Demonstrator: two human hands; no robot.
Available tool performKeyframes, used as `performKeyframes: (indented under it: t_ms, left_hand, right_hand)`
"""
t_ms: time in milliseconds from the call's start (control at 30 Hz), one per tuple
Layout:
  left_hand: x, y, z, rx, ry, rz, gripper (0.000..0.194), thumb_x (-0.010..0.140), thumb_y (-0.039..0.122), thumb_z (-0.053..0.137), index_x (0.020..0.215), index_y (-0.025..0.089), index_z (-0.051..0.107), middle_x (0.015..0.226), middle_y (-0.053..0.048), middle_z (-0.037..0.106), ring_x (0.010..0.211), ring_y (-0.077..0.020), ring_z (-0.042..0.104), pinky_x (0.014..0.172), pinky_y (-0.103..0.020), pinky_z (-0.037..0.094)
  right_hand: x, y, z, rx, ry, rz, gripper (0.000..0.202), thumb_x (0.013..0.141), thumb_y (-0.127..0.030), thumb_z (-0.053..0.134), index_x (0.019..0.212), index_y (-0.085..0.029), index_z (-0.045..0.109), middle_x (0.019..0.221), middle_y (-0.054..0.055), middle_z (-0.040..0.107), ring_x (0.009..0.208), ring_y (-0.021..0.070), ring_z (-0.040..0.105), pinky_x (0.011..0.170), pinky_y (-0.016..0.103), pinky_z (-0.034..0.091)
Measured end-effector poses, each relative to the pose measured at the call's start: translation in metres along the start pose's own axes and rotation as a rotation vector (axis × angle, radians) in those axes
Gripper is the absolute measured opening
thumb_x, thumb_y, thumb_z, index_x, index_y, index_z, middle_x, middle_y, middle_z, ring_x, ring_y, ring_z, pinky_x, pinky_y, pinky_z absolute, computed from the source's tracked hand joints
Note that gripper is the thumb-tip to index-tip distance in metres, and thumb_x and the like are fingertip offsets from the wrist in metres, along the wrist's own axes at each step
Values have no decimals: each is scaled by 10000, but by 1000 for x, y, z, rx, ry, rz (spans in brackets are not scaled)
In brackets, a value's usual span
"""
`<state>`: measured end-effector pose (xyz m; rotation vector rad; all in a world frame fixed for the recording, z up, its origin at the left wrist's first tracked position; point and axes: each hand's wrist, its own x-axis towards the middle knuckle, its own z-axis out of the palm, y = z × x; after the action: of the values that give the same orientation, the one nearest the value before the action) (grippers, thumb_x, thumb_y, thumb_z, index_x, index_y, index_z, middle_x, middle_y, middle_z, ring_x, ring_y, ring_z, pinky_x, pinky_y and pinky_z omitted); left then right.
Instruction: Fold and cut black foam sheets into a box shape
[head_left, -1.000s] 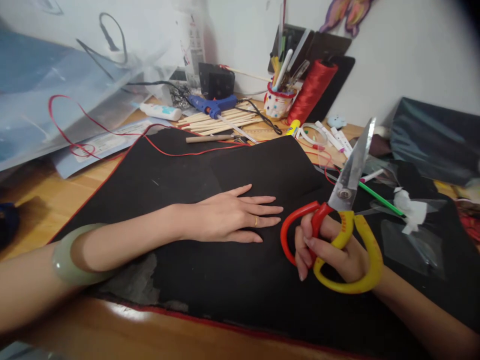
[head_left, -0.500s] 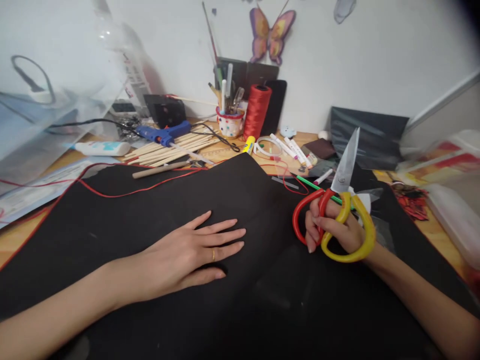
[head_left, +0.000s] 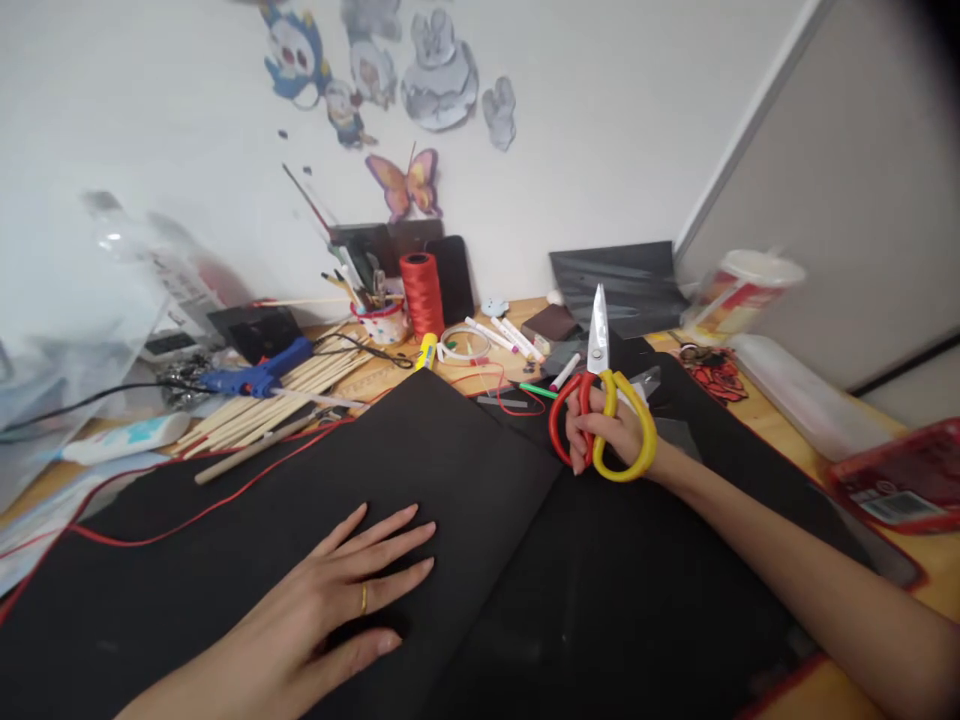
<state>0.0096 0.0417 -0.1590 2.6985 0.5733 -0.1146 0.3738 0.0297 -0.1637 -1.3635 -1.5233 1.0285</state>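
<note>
My left hand point(head_left: 345, 590) lies flat with fingers spread on a black sheet point(head_left: 420, 450), a gold ring on one finger. In my right hand point(head_left: 611, 430) is a pair of scissors point(head_left: 598, 345) with one red and one yellow handle loop. Their blades are together and point up and away from me. The sheet's far corner reaches toward a yellow glue stick point(head_left: 426, 352). Under the sheet and my right hand spreads a black mat point(head_left: 600, 590) with a red edge.
At the back left are a blue glue gun point(head_left: 259, 378), wooden sticks point(head_left: 289, 395) and a white bottle point(head_left: 127, 437). A red thread spool point(head_left: 422, 295) stands beside a pen cup point(head_left: 381, 325). Markers point(head_left: 510, 338) lie behind the scissors. On the right is a red package point(head_left: 900, 480).
The view has swung up and to the right, so more wall and the red package show. My left hand stays flat; my right hand still holds the scissors.
</note>
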Motion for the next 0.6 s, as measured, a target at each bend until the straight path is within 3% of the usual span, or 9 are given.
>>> performKeyframes:
  t_ms: [133, 233, 333, 500, 600]
  left_hand:
    - [-3, 8, 1, -50, 119, -118, 510, 905, 383, 391, 1380, 375, 207, 1477, -1, 215, 1338, -251, 205, 1019, -543, 251]
    - [-1, 24, 5, -14, 242, -195, 731, 848, 495, 448, 1415, 320, 21, 1473, -89, 219, 1316, -315, 252, 972, -583, 301]
    - [3, 43, 10, 58, 281, -234, 984, 736, 554, 577, 1408, 290, -91, 1436, -168, 286, 1265, -376, 332, 913, -598, 375]
    - [4, 66, 7, 150, 309, -277, 1205, 572, 327, 762, 1405, 264, -107, 1363, -186, 390, 1157, -336, 487, 872, -454, 488]
    - [-4, 75, 4, 277, 341, -294, 1025, 633, 197, 668, 1425, 243, 19, 1298, -148, 468, 988, -252, 613, 769, -315, 553]
  right_hand:
    - [-2, -1, -2, -182, 209, -4, 198, 801, -383, 337, 816, -210, 432, 483, -52, 483, 417, 138, 529, 460, 275, 437]
    - [-5, -12, -7, -412, 358, 62, 234, 772, -426, 404, 854, -212, 451, 539, -27, 524, 466, 162, 541, 503, 299, 428]
    - [-7, -24, -13, -690, 466, 178, 316, 688, -456, 533, 882, -208, 514, 659, 47, 595, 612, 254, 589, 576, 368, 410]
    - [-10, -26, -17, -970, 395, 292, 393, 671, -504, 554, 937, -218, 600, 780, 96, 660, 737, 327, 619, 612, 391, 409]
    - [-12, -24, -15, -1068, 334, 301, 387, 718, -502, 517, 982, -235, 612, 872, 94, 680, 765, 316, 633, 605, 368, 418]
